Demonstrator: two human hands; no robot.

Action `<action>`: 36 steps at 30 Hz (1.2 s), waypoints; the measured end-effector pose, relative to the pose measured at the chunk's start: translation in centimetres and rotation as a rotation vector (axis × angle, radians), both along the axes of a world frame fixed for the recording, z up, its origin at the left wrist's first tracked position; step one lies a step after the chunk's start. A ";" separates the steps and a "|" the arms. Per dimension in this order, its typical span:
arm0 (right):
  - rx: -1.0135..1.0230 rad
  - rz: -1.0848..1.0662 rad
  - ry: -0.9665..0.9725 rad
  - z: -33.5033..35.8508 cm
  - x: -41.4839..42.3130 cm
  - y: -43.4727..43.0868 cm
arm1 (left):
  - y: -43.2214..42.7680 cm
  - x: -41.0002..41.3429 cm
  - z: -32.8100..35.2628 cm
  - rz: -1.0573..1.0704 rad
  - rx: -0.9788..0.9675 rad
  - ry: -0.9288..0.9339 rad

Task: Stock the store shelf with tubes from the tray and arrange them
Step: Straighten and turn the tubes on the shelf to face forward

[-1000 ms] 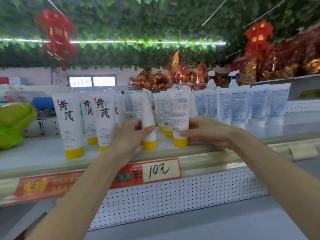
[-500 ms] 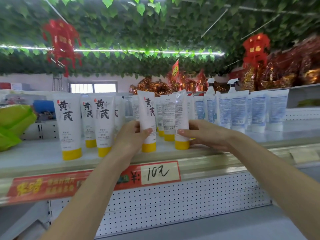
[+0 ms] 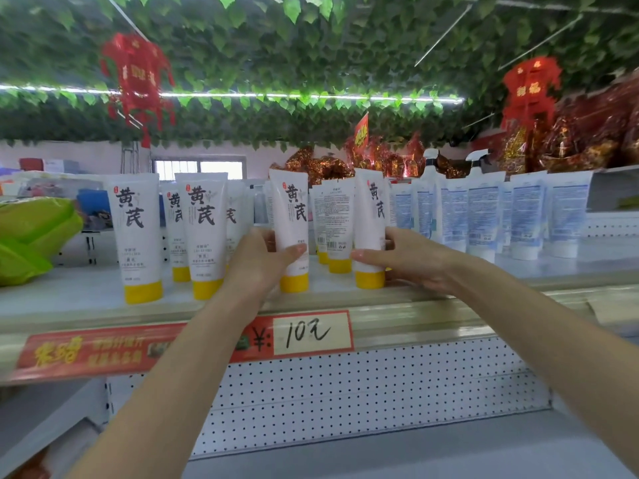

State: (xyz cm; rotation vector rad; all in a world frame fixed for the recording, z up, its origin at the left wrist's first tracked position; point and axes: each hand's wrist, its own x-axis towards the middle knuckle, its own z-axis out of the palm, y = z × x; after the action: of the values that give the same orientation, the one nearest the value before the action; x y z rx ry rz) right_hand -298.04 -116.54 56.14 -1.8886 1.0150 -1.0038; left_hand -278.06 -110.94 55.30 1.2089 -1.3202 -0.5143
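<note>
White tube stands partly behind left hand, neighbouring tube behind right hand.

Left hand turned its yellow-capped tube on the shelf from edge-on to black lettering squarely front. Right hand turned the neighbouring tube from printed back label facing out, through edge-on, to front lettering partly visible. Both turns were made upright, caps down.

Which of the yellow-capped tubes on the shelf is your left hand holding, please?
The upright tube above the handwritten price tag, its black characters facing out; the left hand grips its lower body. The right hand grips a different tube further right.
</note>
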 end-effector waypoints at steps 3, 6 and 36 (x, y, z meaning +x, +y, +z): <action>0.030 0.044 0.035 0.2 -0.2 0.1 | 0.4 0.1 0.1 -0.037 0.021 0.007; 0.054 0.068 0.107 0.4 -0.5 0.3 | 0.7 0.4 0.2 -0.069 0.042 0.032; -0.210 -0.168 -0.079 0.1 0.3 0.5 | 0.1 1.0 -0.5 -0.068 -0.018 -0.016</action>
State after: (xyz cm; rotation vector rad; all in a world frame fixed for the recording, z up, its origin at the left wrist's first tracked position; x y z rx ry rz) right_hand -297.75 -116.00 56.26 -1.9373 1.0702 -1.3176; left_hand -277.05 -110.82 54.85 1.1583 -1.3807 -0.5409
